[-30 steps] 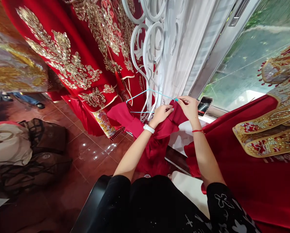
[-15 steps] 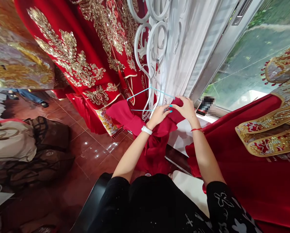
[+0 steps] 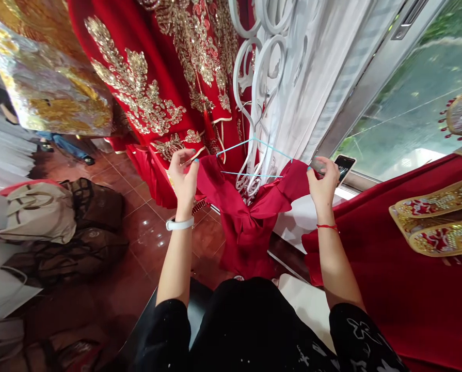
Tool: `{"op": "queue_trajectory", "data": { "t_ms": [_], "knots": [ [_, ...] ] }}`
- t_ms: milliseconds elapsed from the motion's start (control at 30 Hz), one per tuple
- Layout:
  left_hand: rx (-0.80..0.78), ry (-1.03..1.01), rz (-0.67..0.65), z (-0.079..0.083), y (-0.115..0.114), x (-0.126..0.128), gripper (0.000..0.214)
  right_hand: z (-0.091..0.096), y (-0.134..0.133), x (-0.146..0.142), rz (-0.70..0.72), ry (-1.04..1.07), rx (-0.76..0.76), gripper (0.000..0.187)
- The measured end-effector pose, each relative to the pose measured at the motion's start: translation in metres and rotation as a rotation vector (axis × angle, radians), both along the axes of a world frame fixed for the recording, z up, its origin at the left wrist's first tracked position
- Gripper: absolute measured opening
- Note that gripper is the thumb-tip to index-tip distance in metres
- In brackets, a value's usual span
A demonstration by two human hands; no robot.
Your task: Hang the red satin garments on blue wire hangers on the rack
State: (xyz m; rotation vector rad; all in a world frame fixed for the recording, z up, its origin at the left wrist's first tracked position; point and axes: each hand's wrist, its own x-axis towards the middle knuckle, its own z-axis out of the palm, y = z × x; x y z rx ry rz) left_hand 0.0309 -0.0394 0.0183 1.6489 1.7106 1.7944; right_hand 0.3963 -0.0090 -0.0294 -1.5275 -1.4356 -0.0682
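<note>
A plain red garment (image 3: 250,206) hangs from a thin blue wire hanger (image 3: 254,155) hooked on a white scrolled metal rack (image 3: 259,88). My left hand (image 3: 184,173) is closed on the garment's left top corner, at the hanger's left end. On the other side, my right hand (image 3: 322,181) pinches the right top corner by the hanger's right end. The cloth is stretched wide between both hands and droops in folds below the hanger.
Red gowns with gold embroidery (image 3: 169,77) hang at the left and centre. A red embroidered garment (image 3: 409,248) lies at the right. A phone (image 3: 344,166) rests on the window sill beside my right hand. Bags (image 3: 60,222) sit on the tiled floor (image 3: 138,243) at the left. A white curtain (image 3: 312,77) hangs by the window.
Both hands were together at the hanger's right end. My left hand has moved out to the left corner, and the garment is now spread across the hanger.
</note>
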Motion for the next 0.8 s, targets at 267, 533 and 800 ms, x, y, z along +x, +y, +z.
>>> {"op": "queue_trajectory", "data": {
  "t_ms": [267, 533, 800],
  "knots": [
    [-0.403, 0.473, 0.162, -0.015, 0.033, 0.023, 0.063, -0.001, 0.015, -0.050, -0.058, -0.036, -0.193, 0.061],
    [-0.492, 0.593, 0.259, -0.021, 0.026, 0.032, 0.047, -0.010, 0.036, -0.043, -0.086, -0.162, -0.174, 0.045],
    [-0.519, 0.591, 0.261, -0.016, 0.022, 0.038, 0.048, -0.007, 0.045, -0.035, -0.053, -0.221, -0.236, 0.040]
  ]
}}
